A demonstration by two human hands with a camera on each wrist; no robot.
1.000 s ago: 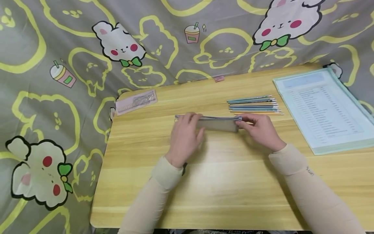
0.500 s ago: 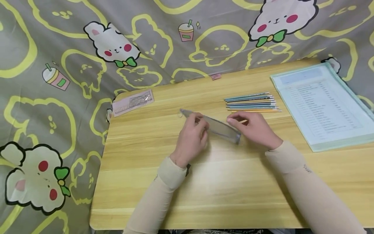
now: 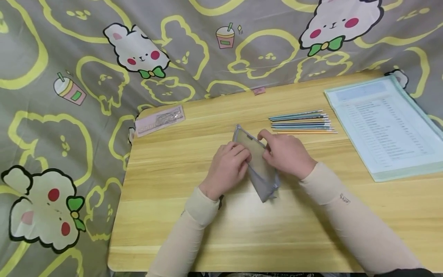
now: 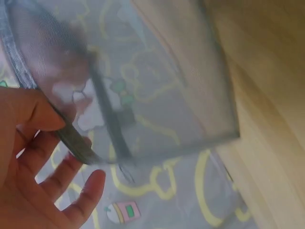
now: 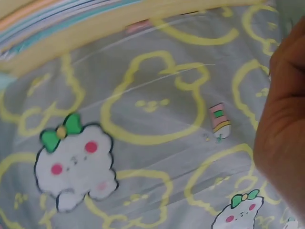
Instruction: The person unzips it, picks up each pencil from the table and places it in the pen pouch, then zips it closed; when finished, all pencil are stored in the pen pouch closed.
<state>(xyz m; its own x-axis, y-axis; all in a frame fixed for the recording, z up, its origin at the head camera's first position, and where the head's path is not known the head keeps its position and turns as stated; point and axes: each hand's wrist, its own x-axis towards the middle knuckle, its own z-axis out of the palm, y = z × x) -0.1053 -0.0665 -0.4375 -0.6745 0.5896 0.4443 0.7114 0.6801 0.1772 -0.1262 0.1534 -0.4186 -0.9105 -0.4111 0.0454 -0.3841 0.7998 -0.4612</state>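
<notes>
A grey see-through mesh zipper pouch (image 3: 263, 185) is held up slantwise over the middle of the table, its zipper edges spread apart. My left hand (image 3: 226, 167) grips one zippered edge; the left wrist view shows the thumb and fingers of the left hand (image 4: 38, 148) pinching the rim of the mesh pouch (image 4: 162, 114). On the opposite edge, my right hand (image 3: 285, 154) holds the pouch with curled index finger and thumb. Only the back part of the right hand (image 5: 288, 129) appears in the right wrist view, its fingertips hidden.
Several pencils (image 3: 301, 123) lie in a row behind the right hand. To the right is a pale green document folder (image 3: 380, 127). A pink packet (image 3: 160, 121) sits at the back left, and a small pink block (image 3: 259, 91) by the patterned curtain (image 3: 194, 46).
The pouch has turned from lying crosswise to slanting toward me, and its opening has spread. My right hand came off its right end, moved left and now holds its far edge.
</notes>
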